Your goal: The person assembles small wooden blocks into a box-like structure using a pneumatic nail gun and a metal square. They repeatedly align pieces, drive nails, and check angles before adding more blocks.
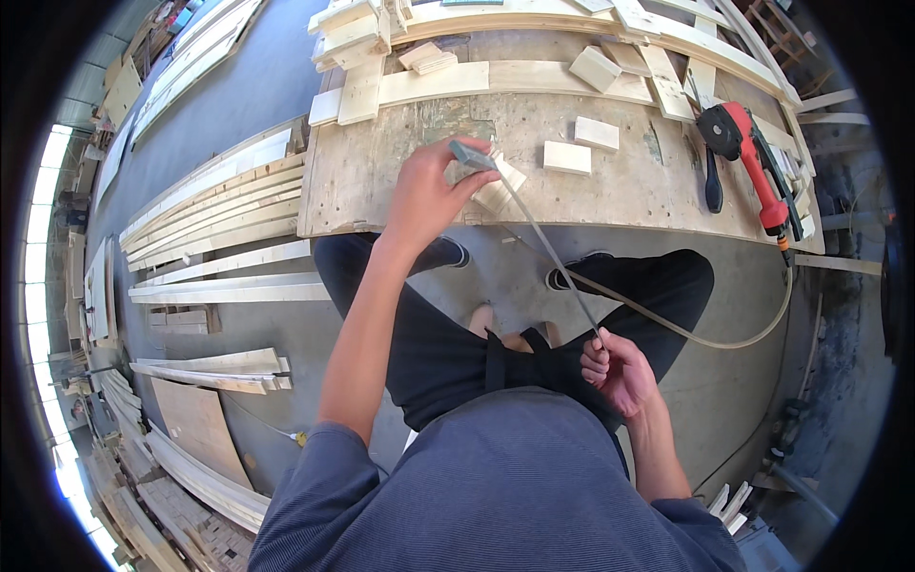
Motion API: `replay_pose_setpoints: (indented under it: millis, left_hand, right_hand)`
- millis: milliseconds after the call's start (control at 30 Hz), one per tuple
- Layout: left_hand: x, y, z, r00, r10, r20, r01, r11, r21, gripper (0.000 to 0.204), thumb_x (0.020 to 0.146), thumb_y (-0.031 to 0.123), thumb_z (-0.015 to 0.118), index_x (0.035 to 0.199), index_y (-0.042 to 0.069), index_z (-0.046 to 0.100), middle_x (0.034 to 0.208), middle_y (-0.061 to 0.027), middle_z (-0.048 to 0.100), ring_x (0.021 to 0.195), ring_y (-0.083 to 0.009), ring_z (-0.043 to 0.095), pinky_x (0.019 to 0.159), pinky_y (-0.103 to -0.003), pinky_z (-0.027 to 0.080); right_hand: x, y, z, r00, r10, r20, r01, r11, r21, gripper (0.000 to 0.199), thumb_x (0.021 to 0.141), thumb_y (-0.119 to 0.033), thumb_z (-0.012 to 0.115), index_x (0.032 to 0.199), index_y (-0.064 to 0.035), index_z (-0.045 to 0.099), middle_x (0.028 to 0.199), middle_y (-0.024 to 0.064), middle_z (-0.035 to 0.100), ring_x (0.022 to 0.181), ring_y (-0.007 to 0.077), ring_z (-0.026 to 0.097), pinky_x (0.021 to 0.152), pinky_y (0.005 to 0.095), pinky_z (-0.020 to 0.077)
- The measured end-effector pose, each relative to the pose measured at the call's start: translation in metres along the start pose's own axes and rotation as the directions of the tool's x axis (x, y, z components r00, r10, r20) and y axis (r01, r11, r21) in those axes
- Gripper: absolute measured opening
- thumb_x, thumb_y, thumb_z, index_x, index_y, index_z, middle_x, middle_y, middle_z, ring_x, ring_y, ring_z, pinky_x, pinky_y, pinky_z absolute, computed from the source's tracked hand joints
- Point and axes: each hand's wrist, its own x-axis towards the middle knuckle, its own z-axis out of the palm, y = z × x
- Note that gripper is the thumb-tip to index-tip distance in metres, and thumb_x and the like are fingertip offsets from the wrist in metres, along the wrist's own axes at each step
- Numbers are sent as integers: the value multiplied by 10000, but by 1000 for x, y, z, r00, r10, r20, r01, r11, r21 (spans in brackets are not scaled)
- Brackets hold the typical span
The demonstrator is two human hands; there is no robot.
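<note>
The grey floor (257, 76) spreads out all around. A wood table (362, 181) stands in front of the person, who has bent knees in black pants (677, 286). On the left, near the table, long pale boards (219, 205) lie side by side on the floor. More boards (434, 84) lie across the far part of the table. A thin hose (734, 345) hangs in a curve off the right side, and it joins a red and black tool (753, 172) on the table. The long, thin grey strip (554, 252) is up in the air, on a slant from the near edge of the table down to the lap. The left hand (431, 191) pinches its top end with thumb and fingers. The right hand (621, 370) has curled fingers and grips its low end, over the lap. A black handle (713, 186) lies just left of the tool. Two small pale blocks (567, 157) sit on the table, right of the left hand.
</note>
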Motion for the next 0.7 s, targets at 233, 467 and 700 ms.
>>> replay_pose_setpoints:
  millis: [233,467,700]
  left_hand:
    - [25,5,4,981,149,124,-175,956,236,420,938,361,916,1190,38,823,1025,-150,822,976,-346,773,872,-465,589]
    - [17,-21,10,993,61,102,-64,998,25,667,887,337,963,1419,32,699,1339,-201,755,1279,-384,720,1033,-462,602]
    - [-33,-20,42,995,-95,-11,96,980,176,1076,688,227,1063,1581,65,487,1485,-240,661,1423,-451,610,1220,-526,494]
  right_hand:
    - [-4,-43,45,813,-573,107,163,48,-985,398,1079,-141,768,1456,-17,741,908,26,730,820,67,606,769,262,532]
    - [19,-76,56,722,-653,230,141,-186,-972,159,1102,-111,715,1131,37,766,904,131,799,724,212,731,687,344,573]
    - [36,-115,60,718,-615,325,93,-379,-921,161,1083,-131,729,1105,21,777,888,155,805,792,271,777,762,368,586]
